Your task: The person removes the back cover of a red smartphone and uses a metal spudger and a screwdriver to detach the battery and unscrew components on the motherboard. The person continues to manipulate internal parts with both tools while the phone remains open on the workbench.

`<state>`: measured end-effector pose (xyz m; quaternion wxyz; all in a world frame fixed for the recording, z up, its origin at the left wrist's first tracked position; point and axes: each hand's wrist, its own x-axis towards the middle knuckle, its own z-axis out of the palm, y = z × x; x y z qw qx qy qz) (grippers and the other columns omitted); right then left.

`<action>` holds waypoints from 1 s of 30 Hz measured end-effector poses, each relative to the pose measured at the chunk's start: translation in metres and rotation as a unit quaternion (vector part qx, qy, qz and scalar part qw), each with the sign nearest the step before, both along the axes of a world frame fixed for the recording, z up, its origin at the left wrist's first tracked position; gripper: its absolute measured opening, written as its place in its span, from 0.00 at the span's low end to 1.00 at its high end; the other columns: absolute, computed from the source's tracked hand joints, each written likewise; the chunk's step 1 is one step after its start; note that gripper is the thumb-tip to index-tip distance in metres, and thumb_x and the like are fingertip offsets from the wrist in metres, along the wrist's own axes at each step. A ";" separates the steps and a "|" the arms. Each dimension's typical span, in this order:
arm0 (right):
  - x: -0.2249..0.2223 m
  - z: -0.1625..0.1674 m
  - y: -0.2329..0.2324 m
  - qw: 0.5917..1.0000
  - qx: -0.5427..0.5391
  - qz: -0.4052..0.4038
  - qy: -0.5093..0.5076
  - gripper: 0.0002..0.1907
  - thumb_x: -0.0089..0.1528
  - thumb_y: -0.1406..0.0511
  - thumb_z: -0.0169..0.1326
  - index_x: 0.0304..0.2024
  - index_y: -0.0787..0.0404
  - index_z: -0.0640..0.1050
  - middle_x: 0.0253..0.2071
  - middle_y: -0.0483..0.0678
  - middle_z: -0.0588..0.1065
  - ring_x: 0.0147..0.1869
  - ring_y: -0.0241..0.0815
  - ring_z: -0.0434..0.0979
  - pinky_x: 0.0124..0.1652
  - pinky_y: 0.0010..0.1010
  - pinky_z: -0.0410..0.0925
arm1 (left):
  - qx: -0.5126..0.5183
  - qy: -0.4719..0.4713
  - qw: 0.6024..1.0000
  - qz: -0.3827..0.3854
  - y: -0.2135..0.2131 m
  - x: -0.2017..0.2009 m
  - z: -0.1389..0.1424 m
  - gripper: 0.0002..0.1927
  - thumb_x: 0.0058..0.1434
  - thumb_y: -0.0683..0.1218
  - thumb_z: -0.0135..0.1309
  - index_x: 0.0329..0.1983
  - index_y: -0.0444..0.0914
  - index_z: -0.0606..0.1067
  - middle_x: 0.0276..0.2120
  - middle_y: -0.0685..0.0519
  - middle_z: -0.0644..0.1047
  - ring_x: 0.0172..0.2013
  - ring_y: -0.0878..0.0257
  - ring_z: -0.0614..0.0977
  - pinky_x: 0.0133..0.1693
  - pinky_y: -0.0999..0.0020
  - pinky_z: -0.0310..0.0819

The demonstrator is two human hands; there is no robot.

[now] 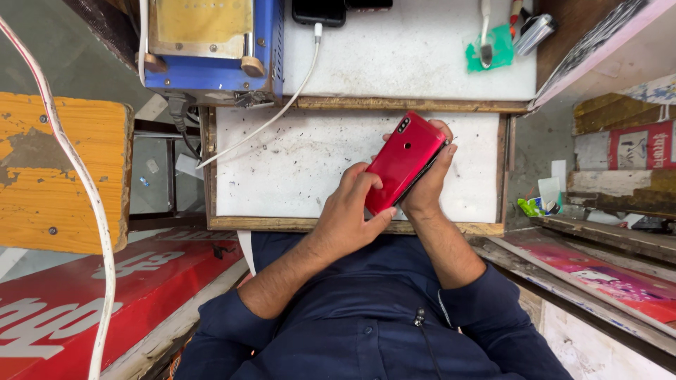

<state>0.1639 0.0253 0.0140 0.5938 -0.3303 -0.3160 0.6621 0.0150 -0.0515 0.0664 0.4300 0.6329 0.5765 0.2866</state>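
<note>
Workbench (296,162) fills the middle of the frame: white board top, scuffed and speckled with dark flecks, framed in worn wood, with a second white slab (422,56) behind it toward the top edge. Lower left, red signboard (84,302) with white lettering lies flat, glossy, edges chipped. Left edge, orange wooden stool seat (56,176), paint peeling, bolt heads showing. Lower right, stacked flat boards (605,274) with pink printed faces, dusty. Upper left, blue metal machine (211,42), boxy, with a dull brass-coloured plate on top and a black plug below it. Thick white cable with red stripe (91,211) runs down the left side; thinner white charging cable (282,105) curves across the bench up to a black phone (319,10) at the top edge. Person in dark navy shirt at bottom centre, sleeves pushed up. Red phone (403,160), smooth glossy back facing up, small camera strip at its upper corner, is held tilted above the right half of the bench, centre of frame. Left hand (352,211) wraps its lower end, thumb pressed on the back near the bottom edge. Right hand (426,186) cups the right side from beneath, fingers curled round the edge. Upper right, green cloth (500,46) under a small tool, silver metal object (535,32) beside it.
</note>
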 end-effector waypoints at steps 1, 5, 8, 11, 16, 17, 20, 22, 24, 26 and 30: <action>0.001 0.001 0.000 1.000 -0.008 0.006 -0.002 0.36 0.68 0.35 0.33 0.65 0.50 0.59 0.60 0.55 0.67 0.60 0.55 0.76 0.47 0.53 0.79 | 0.032 -0.010 0.999 -0.003 -0.001 -0.003 -0.002 0.27 0.59 0.50 0.65 0.55 0.37 0.65 0.63 0.35 0.65 0.55 0.43 0.79 0.47 0.55 0.81; 0.003 0.002 0.002 0.997 -0.052 0.023 0.042 0.35 0.68 0.36 0.30 0.65 0.50 0.60 0.58 0.55 0.67 0.61 0.53 0.76 0.49 0.54 0.80 | -0.008 -0.144 0.989 -0.019 0.006 -0.025 -0.016 0.25 0.66 0.46 0.58 0.63 0.37 0.65 0.54 0.40 0.73 0.52 0.52 0.78 0.52 0.57 0.78; 0.008 -0.001 0.005 0.993 -0.087 0.021 0.078 0.32 0.72 0.39 0.31 0.66 0.51 0.63 0.59 0.58 0.71 0.59 0.55 0.77 0.50 0.52 0.78 | -0.082 -0.320 0.944 -0.008 0.013 -0.045 -0.030 0.22 0.71 0.44 0.48 0.67 0.36 0.63 0.55 0.46 0.74 0.54 0.60 0.77 0.54 0.61 0.78; 0.012 -0.004 0.009 0.986 -0.113 0.019 0.117 0.30 0.75 0.42 0.31 0.66 0.54 0.65 0.59 0.59 0.73 0.58 0.56 0.78 0.51 0.53 0.77 | -0.143 -0.376 0.915 0.032 0.014 -0.063 -0.041 0.21 0.73 0.44 0.41 0.67 0.36 0.63 0.51 0.48 0.76 0.47 0.63 0.80 0.49 0.64 0.80; 0.012 -0.002 0.012 0.981 -0.116 0.042 0.148 0.29 0.72 0.43 0.31 0.64 0.52 0.65 0.63 0.60 0.72 0.64 0.57 0.75 0.54 0.57 0.75 | -0.174 -0.339 0.922 0.072 0.014 -0.090 -0.046 0.18 0.73 0.42 0.42 0.63 0.33 0.68 0.43 0.49 0.79 0.38 0.66 0.82 0.37 0.70 0.81; 0.012 -0.001 0.013 0.980 -0.124 0.036 0.151 0.29 0.71 0.43 0.30 0.64 0.52 0.65 0.63 0.60 0.71 0.67 0.57 0.73 0.56 0.58 0.75 | -0.178 -0.334 0.922 0.085 0.015 -0.095 -0.045 0.17 0.73 0.42 0.43 0.63 0.33 0.68 0.41 0.49 0.79 0.36 0.65 0.82 0.34 0.70 0.81; 0.010 0.001 0.014 0.981 -0.117 0.030 0.150 0.27 0.72 0.46 0.31 0.65 0.53 0.65 0.65 0.61 0.70 0.73 0.59 0.70 0.62 0.59 0.71 | -0.189 -0.314 0.924 0.107 0.016 -0.110 -0.037 0.18 0.71 0.41 0.44 0.62 0.33 0.69 0.39 0.49 0.80 0.32 0.66 0.83 0.31 0.72 0.80; 0.010 0.002 0.015 0.980 -0.114 0.028 0.158 0.25 0.72 0.49 0.32 0.65 0.53 0.65 0.65 0.62 0.70 0.74 0.59 0.68 0.65 0.59 0.69 | -0.192 -0.256 0.939 0.128 0.016 -0.111 -0.031 0.18 0.69 0.41 0.46 0.62 0.35 0.69 0.37 0.49 0.80 0.29 0.66 0.82 0.29 0.71 0.79; 0.011 0.003 0.015 0.976 -0.125 0.023 0.177 0.23 0.71 0.53 0.33 0.64 0.53 0.65 0.65 0.62 0.70 0.73 0.58 0.69 0.65 0.59 0.68 | -0.188 -0.154 0.956 0.163 0.014 -0.108 -0.025 0.19 0.67 0.43 0.48 0.61 0.37 0.70 0.35 0.48 0.81 0.26 0.65 0.82 0.25 0.68 0.78; 0.012 0.003 0.015 0.978 -0.117 0.015 0.171 0.23 0.69 0.56 0.35 0.64 0.54 0.66 0.65 0.62 0.70 0.73 0.58 0.68 0.66 0.57 0.67 | -0.150 -0.043 0.973 0.169 0.010 -0.108 -0.019 0.21 0.66 0.47 0.51 0.62 0.40 0.71 0.31 0.47 0.82 0.23 0.59 0.85 0.27 0.63 0.79; 0.020 0.002 0.014 0.986 -0.096 -0.007 0.136 0.24 0.67 0.61 0.38 0.65 0.53 0.66 0.68 0.60 0.69 0.75 0.56 0.67 0.68 0.49 0.65 | -0.076 0.257 0.944 0.194 0.007 -0.116 -0.014 0.18 0.72 0.55 0.51 0.62 0.49 0.74 0.23 0.44 0.82 0.29 0.47 0.85 0.36 0.51 0.79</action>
